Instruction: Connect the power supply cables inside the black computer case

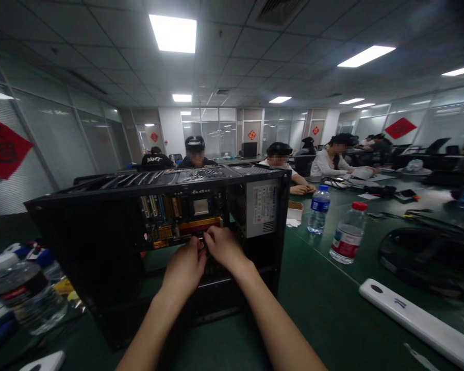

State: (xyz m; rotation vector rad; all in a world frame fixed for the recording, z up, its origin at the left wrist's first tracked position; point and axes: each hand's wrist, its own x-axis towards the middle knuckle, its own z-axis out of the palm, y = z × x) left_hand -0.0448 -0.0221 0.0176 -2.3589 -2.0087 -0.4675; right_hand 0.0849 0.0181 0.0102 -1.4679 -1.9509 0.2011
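A black computer case (283, 211) stands on the table in front of me with its side open. Inside it I see a motherboard (185, 211) with a square metallic CPU socket (201, 207) and yellow and red memory slots (199, 225). A power supply (261, 208) with a white label sits at the upper right of the case. My left hand (183, 267) and my right hand (226, 250) meet at the motherboard's lower edge, fingers pinched closed. Between the fingertips is something small and dark, too hidden to name.
Right of the case stand a blue-capped water bottle (319, 210) and a red-capped bottle (348, 234). A white bar-shaped device (417, 319) and a black strapped object (429, 257) lie farther right. Another bottle (27, 293) stands at left. Several people sit across the green table (313, 293).
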